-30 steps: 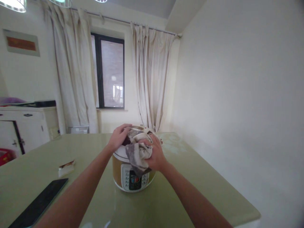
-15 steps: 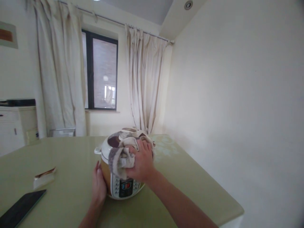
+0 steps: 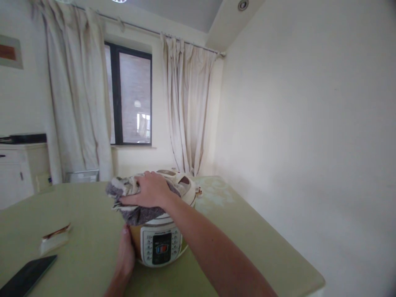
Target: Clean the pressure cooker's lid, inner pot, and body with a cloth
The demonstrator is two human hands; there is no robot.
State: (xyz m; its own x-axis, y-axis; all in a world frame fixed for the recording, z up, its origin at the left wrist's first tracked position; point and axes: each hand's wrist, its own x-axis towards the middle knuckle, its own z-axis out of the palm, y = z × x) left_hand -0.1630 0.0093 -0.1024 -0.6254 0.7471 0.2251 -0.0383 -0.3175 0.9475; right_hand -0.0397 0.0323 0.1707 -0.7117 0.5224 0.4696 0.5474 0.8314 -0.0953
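A white and gold electric cooker (image 3: 161, 251) with a button panel stands on the green table. My right hand (image 3: 151, 189) is closed on a grey and white cloth (image 3: 140, 213), pressing it against the left part of the cooker's lid. The bunched cloth hangs past the lid's left edge and hides much of the top. Low on the cooker's left side, my left hand (image 3: 126, 251) rests with its palm against the body. Its fingers look stretched out along the side, though partly hidden.
On the table (image 3: 93, 214) at the left lie a dark flat tablet-like slab (image 3: 29, 274) and a small whitish packet (image 3: 55, 238) with a brown edge. A wall (image 3: 293, 144) runs along the table's right side. Behind are curtains (image 3: 192, 107) and a window (image 3: 136, 99).
My right hand has moved the cloth left and up, from the cooker's front upper side onto the lid's left part. The control panel shows more now. My left hand stays at the cooker's side.
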